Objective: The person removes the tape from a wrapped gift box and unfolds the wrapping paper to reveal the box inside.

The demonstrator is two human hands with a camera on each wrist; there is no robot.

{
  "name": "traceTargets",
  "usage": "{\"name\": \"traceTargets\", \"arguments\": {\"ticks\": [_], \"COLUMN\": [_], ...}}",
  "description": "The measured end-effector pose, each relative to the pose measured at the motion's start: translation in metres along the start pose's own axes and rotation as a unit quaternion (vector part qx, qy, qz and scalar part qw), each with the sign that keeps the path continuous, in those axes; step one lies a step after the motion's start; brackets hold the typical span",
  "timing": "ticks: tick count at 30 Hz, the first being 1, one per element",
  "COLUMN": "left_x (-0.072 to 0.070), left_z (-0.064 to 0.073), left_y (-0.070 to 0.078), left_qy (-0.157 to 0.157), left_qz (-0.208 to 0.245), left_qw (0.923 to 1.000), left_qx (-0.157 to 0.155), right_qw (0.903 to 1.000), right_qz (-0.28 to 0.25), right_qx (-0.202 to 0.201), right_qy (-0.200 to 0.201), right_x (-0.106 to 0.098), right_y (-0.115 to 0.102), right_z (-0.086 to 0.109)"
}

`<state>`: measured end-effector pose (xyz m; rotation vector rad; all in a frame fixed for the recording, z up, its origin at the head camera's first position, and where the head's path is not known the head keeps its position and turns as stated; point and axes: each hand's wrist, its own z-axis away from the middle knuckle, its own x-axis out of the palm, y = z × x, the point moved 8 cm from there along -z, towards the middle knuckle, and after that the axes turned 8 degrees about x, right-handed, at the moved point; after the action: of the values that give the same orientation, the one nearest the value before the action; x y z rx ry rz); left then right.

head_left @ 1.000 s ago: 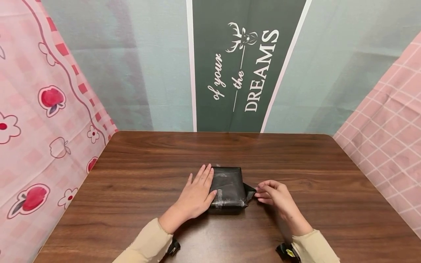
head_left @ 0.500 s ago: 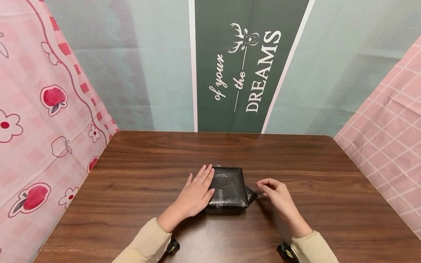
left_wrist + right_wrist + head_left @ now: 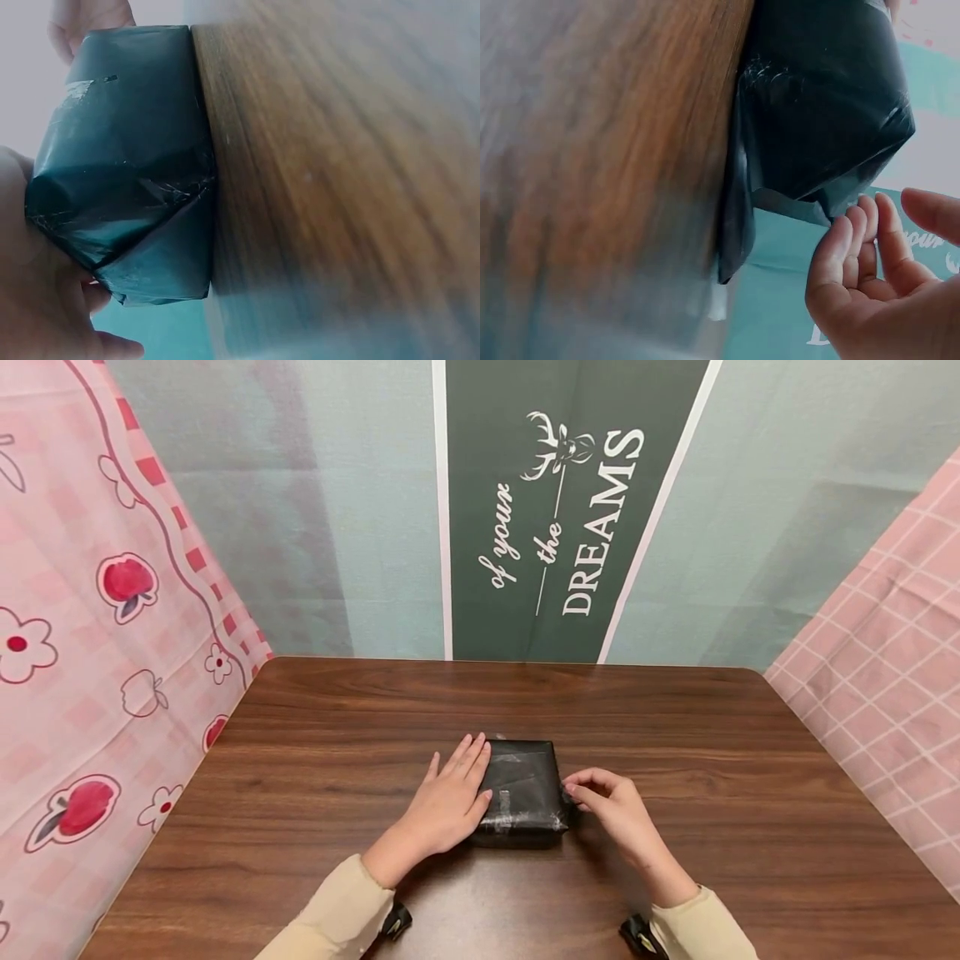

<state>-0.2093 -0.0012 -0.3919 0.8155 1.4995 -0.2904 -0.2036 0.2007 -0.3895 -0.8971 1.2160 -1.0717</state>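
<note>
A box-shaped package wrapped in glossy black film (image 3: 525,777) lies flat on the wooden table. My left hand (image 3: 446,797) rests over its left side, fingers straight and spread on the top. At the package's right end is my right hand (image 3: 611,802), its fingertips right at the loose end of the wrap. In the right wrist view the thumb stands apart from those fingers (image 3: 840,247), and a flap of black film (image 3: 737,217) sticks out along the table. The left wrist view shows the package's other end, where the film (image 3: 161,255) is folded over at a slant.
The brown wood-grain table (image 3: 360,710) reaches back to a grey-green curtain (image 3: 390,527) printed with white lettering. Pink patterned cloths hang at the left (image 3: 67,635) and the right (image 3: 892,668). Black straps (image 3: 641,935) sit at both wrists by the beige sleeves.
My right hand moved off the protruding flap, then left against the package's end. The flap has folded in and barely shows in the head view. My left hand stays in place.
</note>
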Motion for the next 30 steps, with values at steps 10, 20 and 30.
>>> {"name": "traceTargets", "arguments": {"ticks": [10, 20, 30], "left_x": [0.001, 0.001, 0.000], "left_z": [0.000, 0.002, 0.000], "left_y": [-0.001, -0.001, -0.001], "left_qy": [0.001, 0.008, 0.009], "left_qz": [0.003, 0.021, 0.022], "left_qw": [1.0000, 0.9997, 0.9997], "left_qx": [0.001, 0.003, 0.003], "right_qw": [0.9944, 0.9924, 0.9795], "right_qz": [0.068, 0.085, 0.174], "right_qx": [-0.080, -0.083, -0.100], "right_qy": [-0.012, -0.031, -0.016], "right_x": [0.024, 0.035, 0.048], "right_y": [-0.027, -0.027, -0.032], "right_z": [0.006, 0.001, -0.005]}}
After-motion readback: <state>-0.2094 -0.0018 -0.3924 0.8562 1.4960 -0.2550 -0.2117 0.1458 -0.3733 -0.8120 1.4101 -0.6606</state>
